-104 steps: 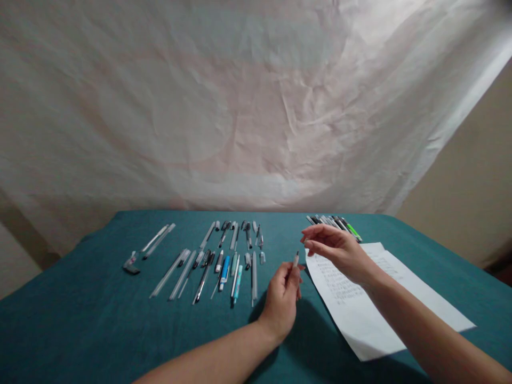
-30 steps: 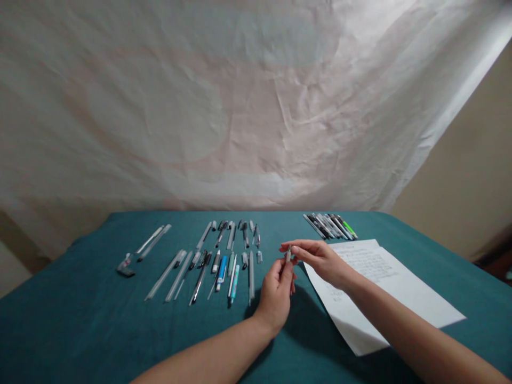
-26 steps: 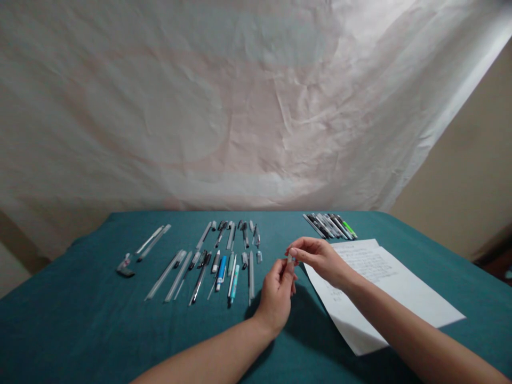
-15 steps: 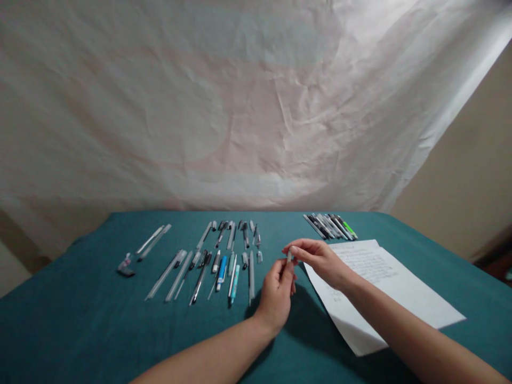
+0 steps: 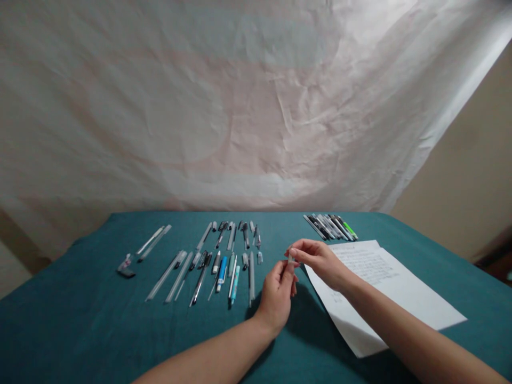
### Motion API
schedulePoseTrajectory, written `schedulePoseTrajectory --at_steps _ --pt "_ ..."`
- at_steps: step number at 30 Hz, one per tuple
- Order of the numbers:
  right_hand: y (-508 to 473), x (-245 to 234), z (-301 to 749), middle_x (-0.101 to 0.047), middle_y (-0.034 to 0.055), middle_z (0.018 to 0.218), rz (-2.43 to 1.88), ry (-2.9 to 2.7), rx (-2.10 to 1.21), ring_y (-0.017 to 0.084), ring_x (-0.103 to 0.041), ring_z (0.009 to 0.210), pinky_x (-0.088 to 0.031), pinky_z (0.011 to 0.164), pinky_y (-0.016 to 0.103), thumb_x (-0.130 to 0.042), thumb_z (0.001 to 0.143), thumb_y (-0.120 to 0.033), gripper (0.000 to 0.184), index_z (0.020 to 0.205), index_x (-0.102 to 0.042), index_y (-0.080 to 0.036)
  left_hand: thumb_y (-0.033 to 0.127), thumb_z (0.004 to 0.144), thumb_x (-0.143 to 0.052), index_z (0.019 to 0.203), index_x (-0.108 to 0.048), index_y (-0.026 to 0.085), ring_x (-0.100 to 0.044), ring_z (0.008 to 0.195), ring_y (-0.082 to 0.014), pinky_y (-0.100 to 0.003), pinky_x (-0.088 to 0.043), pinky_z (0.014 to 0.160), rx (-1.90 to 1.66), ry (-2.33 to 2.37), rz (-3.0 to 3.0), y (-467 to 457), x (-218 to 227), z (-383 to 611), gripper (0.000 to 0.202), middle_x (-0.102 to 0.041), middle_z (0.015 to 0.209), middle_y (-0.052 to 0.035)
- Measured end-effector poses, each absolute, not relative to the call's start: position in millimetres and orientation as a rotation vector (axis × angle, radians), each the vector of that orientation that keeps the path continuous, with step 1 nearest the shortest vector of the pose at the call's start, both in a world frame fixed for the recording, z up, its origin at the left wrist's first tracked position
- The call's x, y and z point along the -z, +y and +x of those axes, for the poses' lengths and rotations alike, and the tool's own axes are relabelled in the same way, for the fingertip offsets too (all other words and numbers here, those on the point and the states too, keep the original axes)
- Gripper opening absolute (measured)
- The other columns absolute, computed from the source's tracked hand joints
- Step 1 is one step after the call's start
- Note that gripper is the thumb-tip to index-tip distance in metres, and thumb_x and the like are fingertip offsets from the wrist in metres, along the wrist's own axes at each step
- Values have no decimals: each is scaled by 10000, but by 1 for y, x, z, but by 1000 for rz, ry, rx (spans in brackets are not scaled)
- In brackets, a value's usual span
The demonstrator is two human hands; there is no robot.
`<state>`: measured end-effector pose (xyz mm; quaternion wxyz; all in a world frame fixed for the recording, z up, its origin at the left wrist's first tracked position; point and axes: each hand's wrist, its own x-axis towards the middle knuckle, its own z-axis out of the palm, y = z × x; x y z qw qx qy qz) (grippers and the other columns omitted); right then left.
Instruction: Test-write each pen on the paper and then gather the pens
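Observation:
My left hand (image 5: 276,296) is closed around a slim, pale pen part (image 5: 290,258), most of it hidden by the fingers. From above, my right hand (image 5: 320,261) pinches the top end of the same piece between thumb and fingertips. Both hands meet over the teal cloth, at the left edge of the handwritten sheets (image 5: 404,298). Nearest on the left lie a clear pen barrel (image 5: 252,277), a turquoise pen (image 5: 236,285) and a blue pen (image 5: 221,273).
Several pens, clear barrels, caps and refills lie in two rows, among them a black pen (image 5: 201,278). At the back right is a tight row of pens (image 5: 330,226). Two slim pens (image 5: 154,244) and a crumpled dark-and-clear piece (image 5: 126,266) lie far left.
The hands stay joined at the same spot. My right fingertips have shifted very slightly on the pen part. Nothing on the table has moved.

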<state>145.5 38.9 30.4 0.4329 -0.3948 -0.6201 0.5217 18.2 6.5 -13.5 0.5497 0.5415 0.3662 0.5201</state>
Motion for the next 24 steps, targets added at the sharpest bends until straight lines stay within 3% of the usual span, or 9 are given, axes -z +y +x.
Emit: schedulePoseTrajectory --at_steps 6,12,18,24 --pt "39 -29 145 -619 75 926 -930 -1579 -1380 139 -549 746 -435 698 278 -529 778 -425 356 968 -620 -138 490 821 -369 931 -529 143 -382 494 -79 -193 -294 464 -1237 851 1273 9 14 19 397 -425 596 32" --pt "39 -26 143 -603 15 709 -952 -1495 -1318 100 -510 609 -423 619 241 -614 718 -398 265 796 -623 -144 507 807 -382 931 -531 146 -390 487 -79 -193 -298 455 -1231 856 1269 9 14 19 410 -438 603 30" --pt "37 -29 143 -621 65 903 -927 -1525 -1372 132 -552 717 -440 667 269 -531 775 -432 332 923 -631 -152 511 808 -378 893 -544 145 -382 480 -77 -194 -296 458 -1237 867 1282 9 15 18 410 -435 574 34" --pt "40 -25 143 -624 43 757 -1036 -1659 -1156 126 -542 652 -437 619 253 -511 784 -443 331 840 -637 -142 495 805 -400 888 -551 137 -401 483 -76 -195 -306 455 -1240 840 1237 9 16 18 397 -450 583 31"
